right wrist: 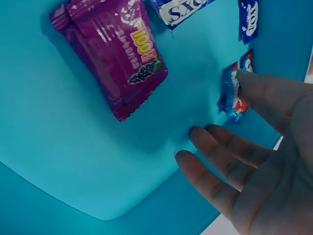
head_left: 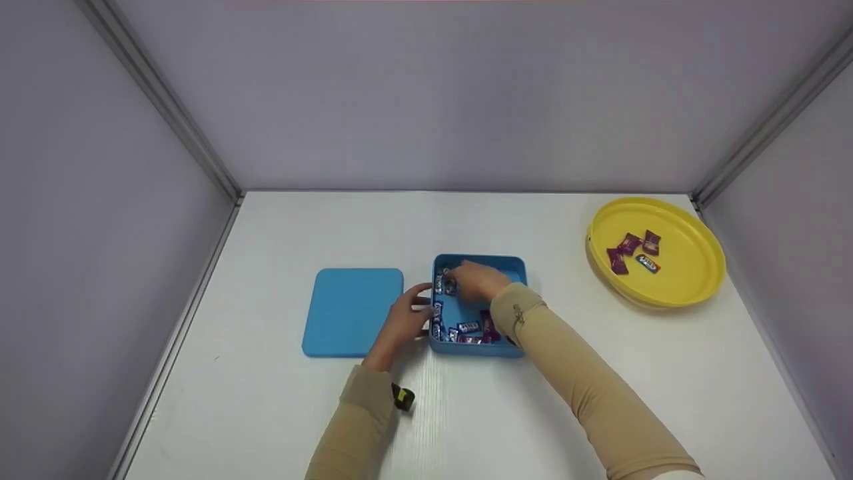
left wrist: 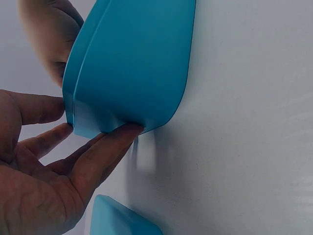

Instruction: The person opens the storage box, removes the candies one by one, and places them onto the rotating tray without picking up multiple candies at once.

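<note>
Head view shows you the white tabletop (head_left: 466, 413) inside pale grey walls, and on it, far to your right, the round yellow plastic plate (head_left: 693, 267) with a few wrapped sweets lying on it. Left of centre lies the flat square blue plastic lid (head_left: 353, 310), just beside the open square blue plastic box (head_left: 513, 267), the two a little apart.

Your left hand (head_left: 403, 323) sits between lid and box. From the left wrist camera its fingers (left wrist: 105, 152) are spread and straight, their tips pressed against the box's outer wall (left wrist: 132, 73) near a corner, not curled round it.

Your right hand (head_left: 476, 280) is inside the box at its back left corner. The right wrist camera shows the fingers (right wrist: 215, 161) extended and relaxed over the box floor, one fingertip touching a small blue wrapped sweet (right wrist: 234, 100) by the wall; you cannot tell whether it is pinched. A larger purple wrapped sweet (right wrist: 115, 56) lies flat on the floor nearby, apart from the fingers, with more blue wrapped sweets (right wrist: 178, 10) beyond it.
</note>
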